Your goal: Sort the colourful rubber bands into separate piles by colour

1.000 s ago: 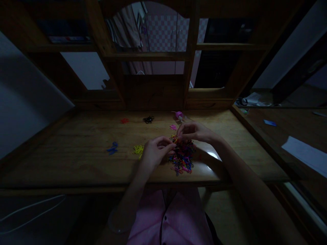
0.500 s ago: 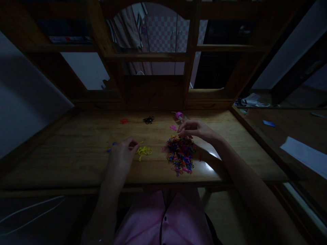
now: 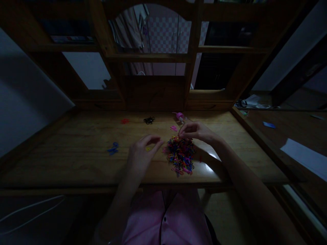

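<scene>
A heap of small multicoloured rubber bands (image 3: pixel 181 154) lies on the wooden desk. Over its upper edge is my right hand (image 3: pixel 195 131), thumb and fingertips pinched together; whatever sits between them is too small to make out. My left hand (image 3: pixel 141 151) hovers just left of the heap, thumb and forefinger apart with nothing visible between them. It covers most of the yellow rubber bands (image 3: pixel 148 148). Blue rubber bands (image 3: pixel 113 148) lie farther left. Toward the back are small groups of red bands (image 3: pixel 125 121), black bands (image 3: pixel 149 120) and pink bands (image 3: pixel 173 128).
Behind my right hand lies a pink object with a clear part (image 3: pixel 179 116). A wooden shelf unit (image 3: pixel 154 92) rises at the desk's back. On the right-hand surface are a white paper sheet (image 3: pixel 305 158) and a blue card (image 3: pixel 269 125).
My left hand has moved right from the yellow bands toward the heap, its fingers now apart; the yellow band it pinched is no longer seen there. The blue bands are uncovered. My right hand has barely moved.
</scene>
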